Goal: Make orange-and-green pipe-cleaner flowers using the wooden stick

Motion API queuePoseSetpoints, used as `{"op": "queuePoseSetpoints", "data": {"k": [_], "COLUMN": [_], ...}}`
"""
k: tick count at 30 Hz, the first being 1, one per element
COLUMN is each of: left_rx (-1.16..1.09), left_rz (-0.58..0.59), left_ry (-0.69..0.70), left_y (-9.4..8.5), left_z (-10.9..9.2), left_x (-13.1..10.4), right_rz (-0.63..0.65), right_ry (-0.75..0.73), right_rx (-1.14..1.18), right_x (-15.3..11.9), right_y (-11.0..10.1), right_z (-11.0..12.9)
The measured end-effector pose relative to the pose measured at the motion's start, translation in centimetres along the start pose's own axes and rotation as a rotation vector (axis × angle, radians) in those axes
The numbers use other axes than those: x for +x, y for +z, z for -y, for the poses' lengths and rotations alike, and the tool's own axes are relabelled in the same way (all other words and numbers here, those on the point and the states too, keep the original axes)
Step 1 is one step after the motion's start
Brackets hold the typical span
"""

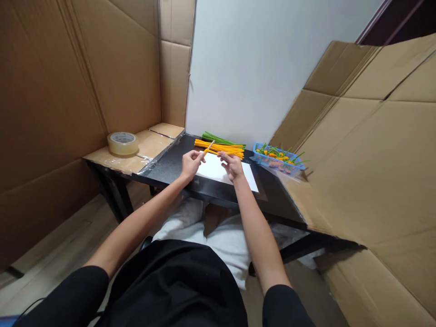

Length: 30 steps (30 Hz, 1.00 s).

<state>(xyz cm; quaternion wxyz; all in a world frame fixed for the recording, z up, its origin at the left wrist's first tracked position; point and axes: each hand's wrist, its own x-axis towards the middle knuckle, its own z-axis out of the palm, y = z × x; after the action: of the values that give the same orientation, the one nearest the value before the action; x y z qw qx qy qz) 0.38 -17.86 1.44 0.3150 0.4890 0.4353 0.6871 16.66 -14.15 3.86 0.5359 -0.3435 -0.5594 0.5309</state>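
Observation:
Over a white sheet of paper, my left hand is closed in a pinch on a thin pale stick that points up and to the right. A bit of orange pipe cleaner shows on the stick at the fingertips. My right hand is level with the left, a short gap to its right, with thumb and forefinger pinched; what lies between them is too small to make out. Just behind both hands lies a bundle of orange pipe cleaners, with green pipe cleaners beyond it.
A blue basket of small orange and green pipe-cleaner pieces stands right of the paper. On the cardboard at the left sits a roll of clear tape. Cardboard walls flank the black table, and a white wall rises behind it.

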Motion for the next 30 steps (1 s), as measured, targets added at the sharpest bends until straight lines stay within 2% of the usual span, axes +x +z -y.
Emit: {"op": "queuePoseSetpoints", "data": {"k": [3,5,8,10,11,13,15,18,23,26,30], "left_rx": [-0.12,-0.018,0.395,0.631,0.708,0.826,0.9,0.905,0.89,0.893,0.906], "left_rz": [0.136,0.294,0.476,0.551,0.564,0.569,0.524,0.452,0.378,0.371,0.41], "left_ry": [0.027,0.138,0.413,0.556,0.585,0.601,0.601,0.596,0.56,0.556,0.607], "left_y": [-0.8,-1.9,-3.6,-3.9,-3.8,-2.8,-1.5,0.2,0.8,0.6,0.7], "left_z": [-1.4,-2.4,-2.9,-2.2,-1.6,-0.1,1.4,2.9,4.2,4.4,4.2], "left_x": [-2.4,-3.8,-3.9,-2.3,-1.1,1.4,3.5,5.3,5.7,5.6,5.2], "right_rz": [0.091,0.15,0.185,0.144,0.129,0.085,-0.007,-0.135,-0.136,-0.09,-0.063], "right_ry": [0.232,0.297,0.233,0.121,0.058,-0.052,-0.113,-0.148,-0.13,-0.105,-0.124], "right_rx": [0.114,0.092,-0.144,-0.358,-0.428,-0.505,-0.527,-0.473,-0.438,-0.426,-0.417], "right_x": [-0.8,-1.5,-1.9,-1.5,-1.1,0.0,1.0,1.7,0.3,-0.5,-0.6], "right_y": [-0.9,-1.8,-2.9,-3.3,-3.3,-3.1,-2.7,-2.7,-3.9,-4.3,-3.7], "right_z": [0.3,0.8,1.8,2.6,2.8,3.0,2.7,1.7,-0.1,-0.7,-0.5]}}
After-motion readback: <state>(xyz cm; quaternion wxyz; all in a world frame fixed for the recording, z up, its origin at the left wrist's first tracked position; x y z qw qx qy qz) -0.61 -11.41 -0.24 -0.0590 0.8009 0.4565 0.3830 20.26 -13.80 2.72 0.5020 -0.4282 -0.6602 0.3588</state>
